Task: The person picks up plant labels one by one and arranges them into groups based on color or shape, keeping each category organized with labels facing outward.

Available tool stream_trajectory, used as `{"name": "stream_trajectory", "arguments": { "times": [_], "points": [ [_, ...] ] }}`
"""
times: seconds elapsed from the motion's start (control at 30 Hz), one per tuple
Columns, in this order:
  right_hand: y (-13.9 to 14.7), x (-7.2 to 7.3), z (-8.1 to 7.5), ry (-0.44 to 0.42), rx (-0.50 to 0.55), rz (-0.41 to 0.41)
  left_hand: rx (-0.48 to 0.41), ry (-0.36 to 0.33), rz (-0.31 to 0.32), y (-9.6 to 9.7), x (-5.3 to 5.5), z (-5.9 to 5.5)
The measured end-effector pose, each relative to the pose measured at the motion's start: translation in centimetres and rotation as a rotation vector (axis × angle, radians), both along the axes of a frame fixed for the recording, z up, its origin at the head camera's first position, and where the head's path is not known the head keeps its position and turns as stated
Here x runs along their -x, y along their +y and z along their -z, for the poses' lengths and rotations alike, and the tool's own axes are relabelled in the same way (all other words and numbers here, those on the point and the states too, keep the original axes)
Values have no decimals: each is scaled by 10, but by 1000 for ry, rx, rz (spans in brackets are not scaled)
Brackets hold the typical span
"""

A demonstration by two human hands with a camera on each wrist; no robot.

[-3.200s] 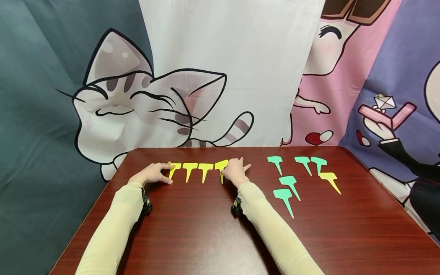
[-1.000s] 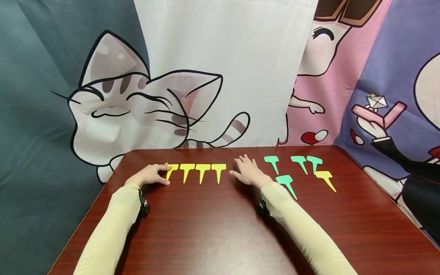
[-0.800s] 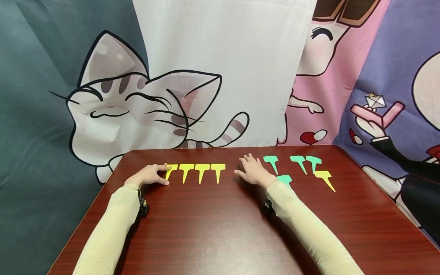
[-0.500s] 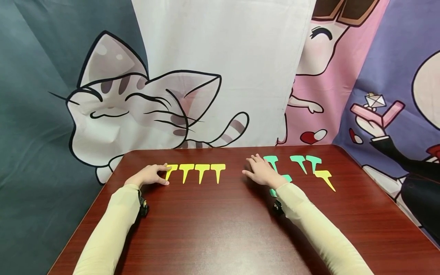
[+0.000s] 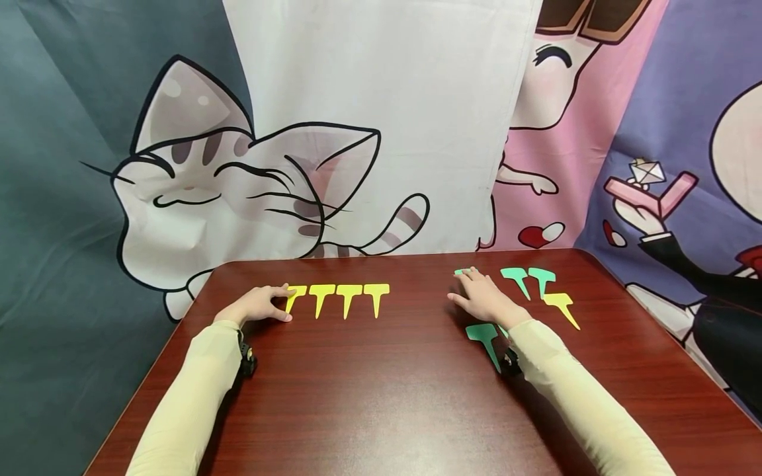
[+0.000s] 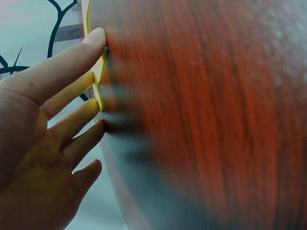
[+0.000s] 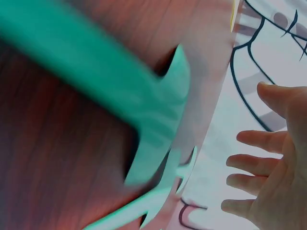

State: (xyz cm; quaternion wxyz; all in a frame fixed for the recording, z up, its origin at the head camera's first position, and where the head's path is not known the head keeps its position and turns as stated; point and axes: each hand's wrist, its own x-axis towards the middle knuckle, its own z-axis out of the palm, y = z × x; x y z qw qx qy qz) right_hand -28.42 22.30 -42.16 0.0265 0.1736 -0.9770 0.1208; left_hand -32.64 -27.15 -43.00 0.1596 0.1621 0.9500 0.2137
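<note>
Four-part row aside, the yellow T-shaped plant label (image 5: 298, 290) at the left end lies under the fingertips of my left hand (image 5: 254, 305). In the left wrist view those fingers are nearly straight and touch the label's edge. Three more yellow labels (image 5: 348, 291) continue the row to the right. My right hand (image 5: 485, 301), fingers spread and holding nothing, is over the green labels. It partly hides one green label (image 5: 461, 271) behind its fingertips and another beneath the wrist. A further green label (image 5: 483, 333) shows just below the hand and large in the right wrist view.
Two green labels (image 5: 515, 274) lie side by side at the back right, with a yellow label (image 5: 559, 301) just in front of them. Everything rests on a dark red wooden table (image 5: 357, 410). A cartoon-printed curtain (image 5: 381, 66) hangs behind the table's far edge.
My right hand has left the fourth yellow label, which now stands straight in the row, and moved right over the green labels with fingers spread. My left hand stays at the leftmost label.
</note>
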Motion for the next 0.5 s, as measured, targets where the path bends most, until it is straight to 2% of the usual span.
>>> {"name": "stream_trajectory", "arguments": {
  "times": [0.13, 0.5],
  "points": [
    [15, -2, 1, -5, -6, 9, -5, -1, 0, 0, 0, 0],
    [55, -11, 5, 70, -20, 22, -16, 1, -3, -1, -1, 1]
  ]
}}
